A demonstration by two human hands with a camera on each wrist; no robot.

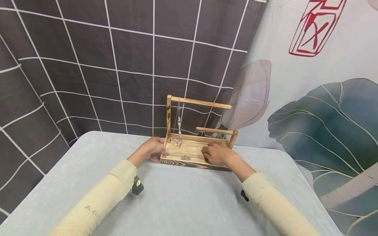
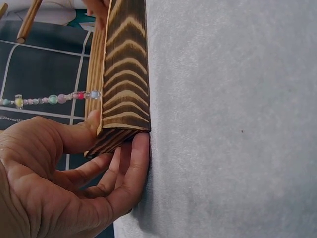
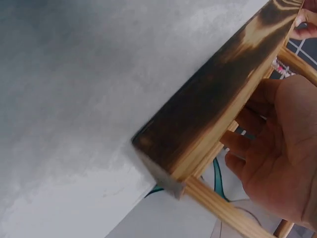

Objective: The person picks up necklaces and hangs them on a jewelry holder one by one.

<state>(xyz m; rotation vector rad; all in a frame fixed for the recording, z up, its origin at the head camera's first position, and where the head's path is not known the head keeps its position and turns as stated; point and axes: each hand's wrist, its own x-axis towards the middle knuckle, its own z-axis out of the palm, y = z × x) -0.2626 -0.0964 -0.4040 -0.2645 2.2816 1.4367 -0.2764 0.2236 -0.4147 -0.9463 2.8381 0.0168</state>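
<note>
- The pale, cloth-covered counter (image 1: 189,200) lies beneath the wooden tray (image 1: 193,164), which sits near its far edge.
- The tray is long and shallow, with dark, scorched-looking grain outside and lighter wood within; a taller bar (image 1: 203,103) and a lower bar (image 1: 214,130) stand over it from opposite ends.
- The right hand (image 1: 218,154) reaches over the tray's front wall, fingers bent inside; whether they pinch anything cannot be told.
- The left hand (image 1: 153,148) is clamped on the tray's left end, thumb over the rim.
- A multicoloured beaded strand (image 2: 61,98) hangs from the taller bar into the tray.
- A silvery cluster (image 1: 185,157) lies loose inside the tray's front wall; the arranging seems partway, the remainder uncertain.
</note>
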